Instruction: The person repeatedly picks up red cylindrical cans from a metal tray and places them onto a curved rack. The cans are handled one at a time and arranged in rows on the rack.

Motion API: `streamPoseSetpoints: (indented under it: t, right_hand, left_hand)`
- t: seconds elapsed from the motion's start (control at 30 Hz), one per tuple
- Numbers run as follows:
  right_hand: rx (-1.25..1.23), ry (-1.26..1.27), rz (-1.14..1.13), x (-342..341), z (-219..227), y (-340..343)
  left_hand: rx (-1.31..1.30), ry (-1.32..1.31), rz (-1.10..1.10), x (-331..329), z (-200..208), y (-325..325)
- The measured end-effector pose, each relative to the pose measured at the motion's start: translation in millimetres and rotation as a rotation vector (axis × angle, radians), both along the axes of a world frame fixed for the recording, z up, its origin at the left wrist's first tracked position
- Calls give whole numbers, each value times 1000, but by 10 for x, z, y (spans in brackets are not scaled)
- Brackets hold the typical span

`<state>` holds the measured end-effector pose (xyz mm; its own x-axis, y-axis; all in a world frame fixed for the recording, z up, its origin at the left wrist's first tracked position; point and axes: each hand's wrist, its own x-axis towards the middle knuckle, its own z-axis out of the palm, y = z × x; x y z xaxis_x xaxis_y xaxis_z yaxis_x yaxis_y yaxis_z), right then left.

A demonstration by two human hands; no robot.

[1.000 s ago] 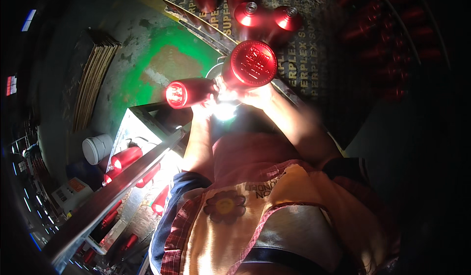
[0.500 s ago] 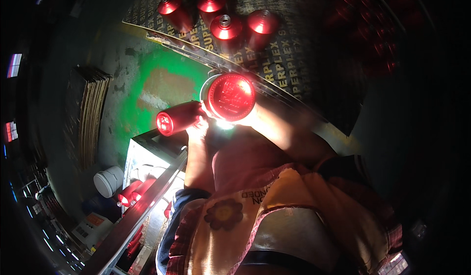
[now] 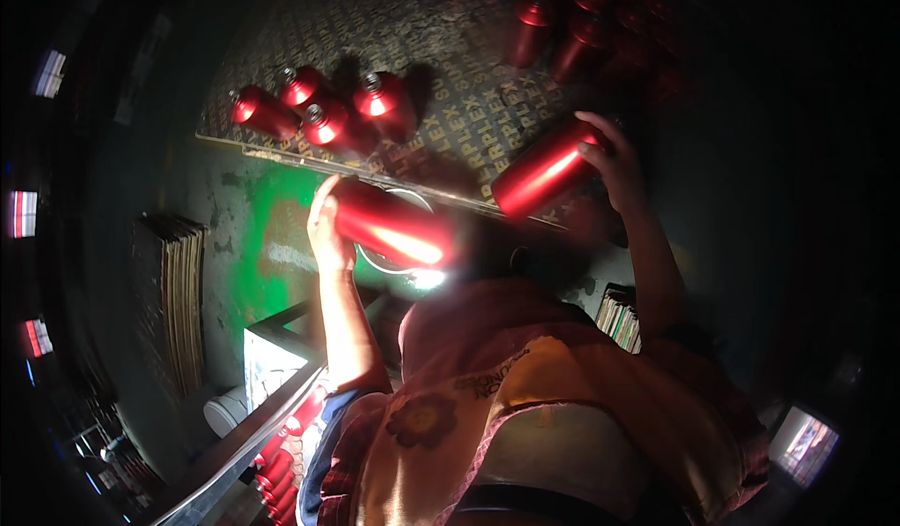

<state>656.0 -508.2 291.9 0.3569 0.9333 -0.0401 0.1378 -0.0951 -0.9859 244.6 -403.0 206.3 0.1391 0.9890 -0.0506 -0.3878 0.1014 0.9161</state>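
A stack of flat sheets (image 3: 183, 301) stood at 9 o'clock, its long edges bowed by the lens, with a white bucket (image 3: 223, 415) at 8 o'clock. A metal rail (image 3: 246, 449) slanted in from the lower edge, and a row of red bottles (image 3: 275, 481) lay along it at 7 o'clock. Green-painted floor (image 3: 267, 245) opened between the stack and the left hand (image 3: 328, 226).

That hand, at 9 o'clock, was wrapped around one end of the left-hand bottle (image 3: 396, 226); its other end sloped toward 4 o'clock, over a round pale rim (image 3: 375, 262). A group of four red bottles (image 3: 323, 123) stood toward 11 o'clock on a printed board (image 3: 459, 104), whose near edge ran from 10 o'clock down toward 3.

A gap separated the two held bottles, and a broad stretch of board lay between the four and the right-hand bottle (image 3: 548, 172), at 2 o'clock. The right hand (image 3: 617, 160) gripped its upper end; the other pointed to 8 o'clock, overlapping the board's edge in view. More red bottles (image 3: 583, 29) stood at 1 o'clock.
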Motion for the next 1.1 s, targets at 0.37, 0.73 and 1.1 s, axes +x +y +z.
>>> streamPoseSetpoints:
  t: [0.37, 0.73, 1.1]
  right_hand:
    - [168, -672, 101, 344, -387, -300]
    - [291, -940, -439, 1865, -143, -40]
    - [0, -987, -553, 2458, -730, 591]
  left_hand:
    - [948, 1096, -173, 2327, 561, -40]
    - [1005, 930, -222, 2568, 1021, 819]
    - [1060, 1053, -441, 3901, 403, 2073]
